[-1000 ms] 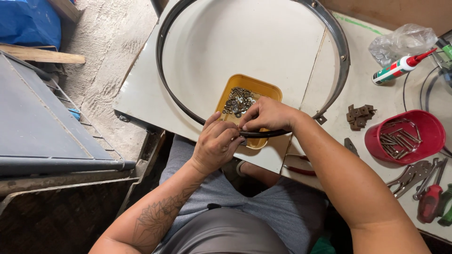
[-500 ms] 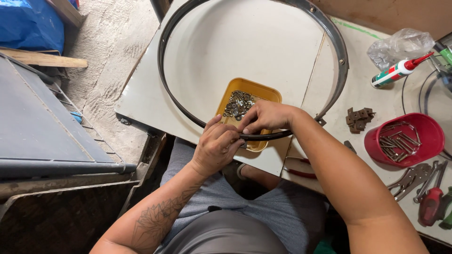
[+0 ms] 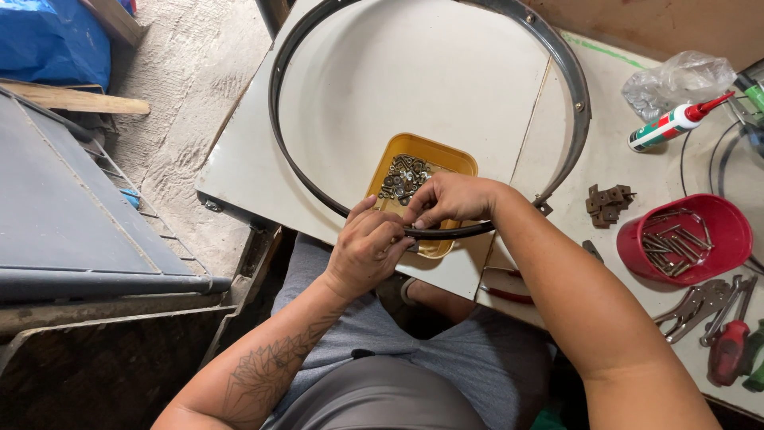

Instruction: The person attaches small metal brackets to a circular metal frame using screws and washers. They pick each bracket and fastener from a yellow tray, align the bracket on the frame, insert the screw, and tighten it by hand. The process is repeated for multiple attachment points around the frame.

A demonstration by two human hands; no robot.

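Note:
A large dark metal hoop lies on the white table. Its near arc crosses a yellow tray full of small screws and nuts. My left hand grips the near arc of the hoop from below the tray's left side. My right hand rests on the same arc just right of it, fingers pinched at the rim on something too small to make out. Both hands touch each other at the hoop.
A red bowl of long screws stands at the right, brown metal brackets beside it. Pliers and a red-handled screwdriver lie near the front right. A glue tube and plastic bag sit behind.
Both hands stay on the hoop's near arc; the fingers of the right hand have shifted slightly along the rim. The hoop and tray have not moved.

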